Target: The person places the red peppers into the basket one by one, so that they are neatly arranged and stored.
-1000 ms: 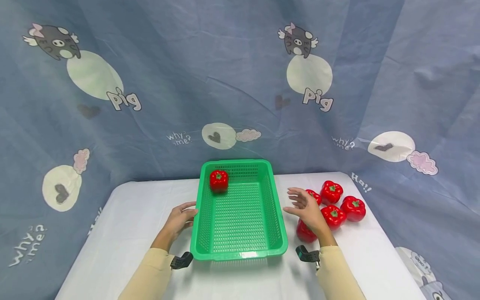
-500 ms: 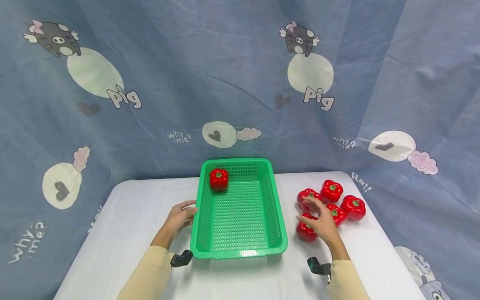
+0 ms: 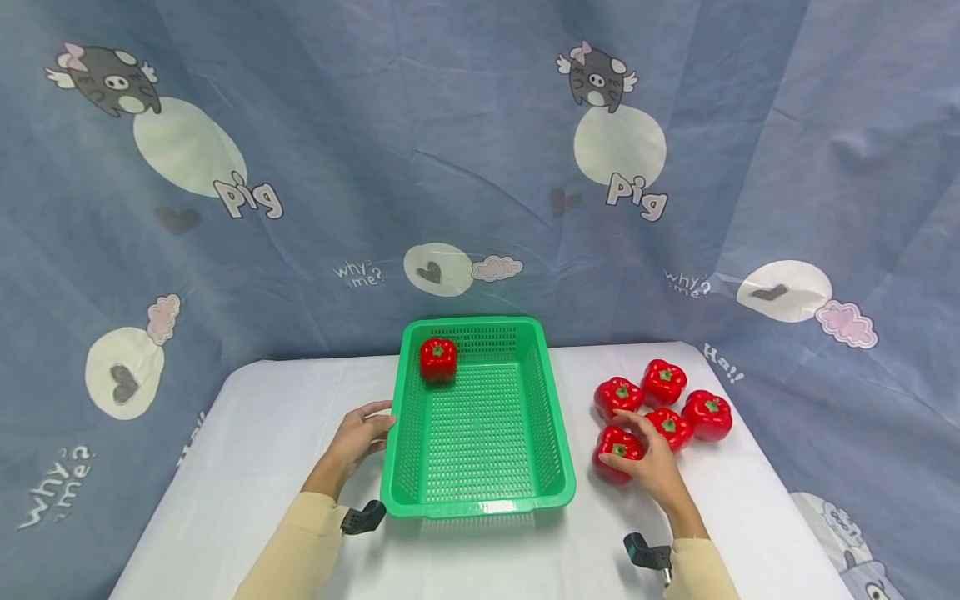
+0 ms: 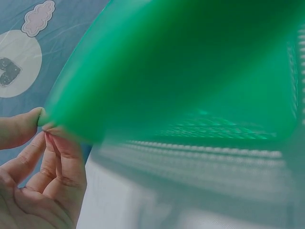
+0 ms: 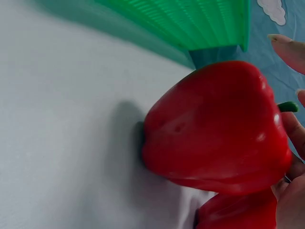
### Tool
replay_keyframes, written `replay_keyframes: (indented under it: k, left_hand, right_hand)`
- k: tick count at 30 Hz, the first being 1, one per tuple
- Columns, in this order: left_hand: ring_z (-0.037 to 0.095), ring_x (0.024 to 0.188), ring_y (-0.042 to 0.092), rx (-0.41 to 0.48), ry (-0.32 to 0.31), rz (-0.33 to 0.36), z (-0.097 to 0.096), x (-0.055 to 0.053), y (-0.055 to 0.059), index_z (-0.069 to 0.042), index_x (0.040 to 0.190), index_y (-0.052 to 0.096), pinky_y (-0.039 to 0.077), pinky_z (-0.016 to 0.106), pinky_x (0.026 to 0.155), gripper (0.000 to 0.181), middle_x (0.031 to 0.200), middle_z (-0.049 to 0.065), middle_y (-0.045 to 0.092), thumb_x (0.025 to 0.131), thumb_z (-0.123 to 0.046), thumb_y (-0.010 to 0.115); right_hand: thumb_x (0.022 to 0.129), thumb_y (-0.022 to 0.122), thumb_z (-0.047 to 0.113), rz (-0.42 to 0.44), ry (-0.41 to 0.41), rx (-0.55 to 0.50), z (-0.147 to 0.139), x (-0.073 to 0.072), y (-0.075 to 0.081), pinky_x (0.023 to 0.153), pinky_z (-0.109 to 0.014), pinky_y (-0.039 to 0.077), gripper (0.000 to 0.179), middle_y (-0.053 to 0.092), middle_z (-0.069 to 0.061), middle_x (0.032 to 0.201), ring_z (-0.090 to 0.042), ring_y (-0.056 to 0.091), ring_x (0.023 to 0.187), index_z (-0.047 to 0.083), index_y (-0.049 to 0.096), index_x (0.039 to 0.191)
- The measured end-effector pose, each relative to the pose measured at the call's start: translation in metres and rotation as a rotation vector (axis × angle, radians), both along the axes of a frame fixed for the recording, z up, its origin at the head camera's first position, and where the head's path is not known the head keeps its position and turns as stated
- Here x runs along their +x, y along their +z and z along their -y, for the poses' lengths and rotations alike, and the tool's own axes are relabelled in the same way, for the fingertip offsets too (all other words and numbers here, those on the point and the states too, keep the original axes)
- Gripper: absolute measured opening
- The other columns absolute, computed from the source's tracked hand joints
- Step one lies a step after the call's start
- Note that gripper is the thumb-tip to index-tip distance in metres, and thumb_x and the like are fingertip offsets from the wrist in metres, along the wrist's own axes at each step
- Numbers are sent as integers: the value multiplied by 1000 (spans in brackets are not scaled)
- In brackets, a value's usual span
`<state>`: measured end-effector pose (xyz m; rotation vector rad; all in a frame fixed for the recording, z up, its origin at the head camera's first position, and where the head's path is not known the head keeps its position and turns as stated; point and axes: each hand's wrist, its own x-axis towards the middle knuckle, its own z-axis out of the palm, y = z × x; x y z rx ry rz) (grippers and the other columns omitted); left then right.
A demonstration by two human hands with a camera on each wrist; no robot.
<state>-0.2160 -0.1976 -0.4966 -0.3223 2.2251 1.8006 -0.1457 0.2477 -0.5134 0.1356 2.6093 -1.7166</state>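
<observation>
The green plastic basket (image 3: pixel 477 433) stands mid-table, with one red bell pepper (image 3: pixel 438 362) in its far left corner. My left hand (image 3: pixel 357 439) is at its left side; the left wrist view shows thumb and fingers pinching the basket's rim (image 4: pixel 71 114). On the right, my right hand (image 3: pixel 654 460) hovers over the nearest bell pepper (image 3: pixel 614 468), thumb and fingers spread above its top. That pepper fills the right wrist view, the fingers (image 5: pixel 294 129) beside its green stem and not closed round it.
Several more red peppers cluster beyond my right hand: one on the left (image 3: pixel 618 397), one at the back (image 3: pixel 663 382), one on the right (image 3: pixel 707 415), one partly behind the hand (image 3: pixel 670 427). A blue patterned curtain (image 3: pixel 480 167) hangs behind the white table (image 3: pixel 292 400).
My right hand has moved right and toward me, from beside the basket to over the nearest pepper. The left hand and the basket have stayed put.
</observation>
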Motion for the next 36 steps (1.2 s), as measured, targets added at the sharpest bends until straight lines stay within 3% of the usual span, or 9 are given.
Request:
replay_keyframes:
  k: [9, 19, 30, 36]
  left_hand:
    - [12, 77, 66, -3, -1, 4, 0, 0, 0, 2, 138, 45, 54, 28, 71, 46, 103, 10, 69, 95, -11, 56]
    - [12, 79, 66, -1, -1, 6, 2, 0, 1, 2, 139, 44, 55, 29, 73, 47, 104, 10, 69, 95, -11, 56]
    - [13, 81, 66, 0, -3, 10, 2, -2, 0, 1, 139, 43, 55, 30, 75, 48, 110, 13, 68, 95, -12, 56]
    - [12, 78, 66, 6, -11, 3, 1, -2, -2, 2, 139, 44, 54, 28, 72, 48, 106, 12, 69, 94, -11, 55]
  right_hand:
    - [78, 81, 18, 81, -8, 49, 0, 3, -7, 99, -59, 41, 82, 30, -19, 149, -43, 21, 139, 13, 36, 146]
    - [79, 79, 15, 73, 10, 80, 3, -1, -16, 99, -60, 40, 82, 27, -20, 151, -44, 23, 138, 12, 34, 147]
    - [78, 79, 10, 68, 43, 37, 1, 2, -20, 102, -61, 36, 79, 34, -19, 145, -43, 29, 135, 11, 35, 144]
    - [78, 79, 8, 81, 51, 18, 1, 4, -20, 98, -57, 42, 80, 32, -19, 145, -43, 27, 135, 15, 36, 145]
